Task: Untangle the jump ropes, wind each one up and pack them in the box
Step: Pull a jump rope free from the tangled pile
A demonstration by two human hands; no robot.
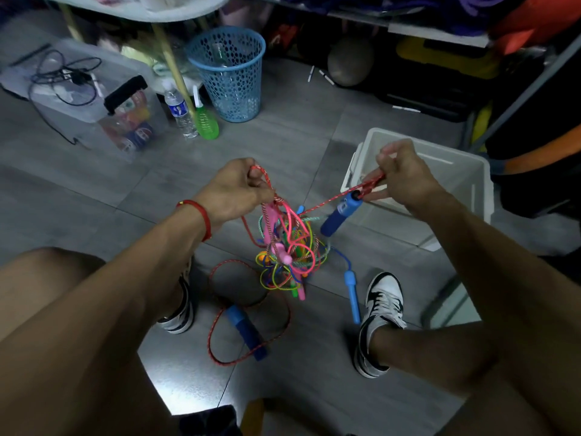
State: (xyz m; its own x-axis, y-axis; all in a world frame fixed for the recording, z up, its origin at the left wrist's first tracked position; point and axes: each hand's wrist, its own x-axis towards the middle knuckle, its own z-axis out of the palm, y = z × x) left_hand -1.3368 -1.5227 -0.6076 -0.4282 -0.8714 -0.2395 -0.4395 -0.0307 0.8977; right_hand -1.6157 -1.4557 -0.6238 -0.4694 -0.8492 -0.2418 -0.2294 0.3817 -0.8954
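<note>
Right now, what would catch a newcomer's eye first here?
A bright multicoloured tangle of jump ropes hangs at centre, held up by the left hand. The right hand pinches a red braided rope above a dark blue handle, in front of the white plastic box.

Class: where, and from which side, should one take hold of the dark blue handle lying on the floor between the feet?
Grip the dark blue handle across its bare middle, coming from above: it lies flat on the floor, and the red rope loops around it.
</note>
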